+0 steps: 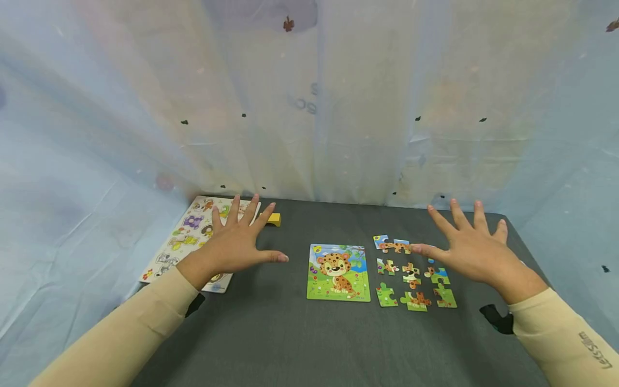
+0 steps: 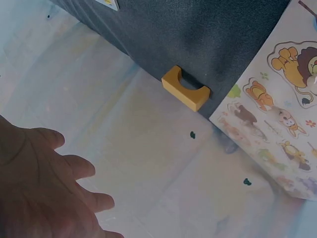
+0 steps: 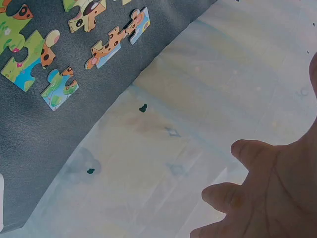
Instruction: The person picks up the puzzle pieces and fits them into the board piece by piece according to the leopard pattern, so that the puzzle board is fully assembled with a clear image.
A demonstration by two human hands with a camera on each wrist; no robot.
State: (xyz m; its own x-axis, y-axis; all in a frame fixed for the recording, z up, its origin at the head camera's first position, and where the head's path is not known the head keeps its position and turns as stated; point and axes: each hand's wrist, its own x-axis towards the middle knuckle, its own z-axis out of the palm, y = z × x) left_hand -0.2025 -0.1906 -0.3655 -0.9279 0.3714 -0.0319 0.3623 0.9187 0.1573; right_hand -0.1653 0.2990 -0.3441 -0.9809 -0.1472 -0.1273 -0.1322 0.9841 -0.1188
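Observation:
Both hands hover over the dark table with fingers spread and nothing in them. In the head view, my left hand point(image 1: 232, 247) overlaps a white board point(image 1: 169, 257) printed with cartoon animals. My right hand point(image 1: 476, 252) is over the right side, its thumb overlapping the loose jigsaw pieces point(image 1: 416, 302). Several pieces lie apart in rough rows, showing bits of a spotted leopard cub; the hand partly hides the upper right ones. Between the hands lies a square leopard picture point(image 1: 338, 273), whole and flat.
Beyond the left fingertips stands a yellow arch-shaped block point(image 2: 185, 91), near the table's back edge. Pale plastic sheeting point(image 1: 362, 107) hangs behind the table and along its sides. A white edge point(image 3: 1, 201) shows at the border of the right wrist view.

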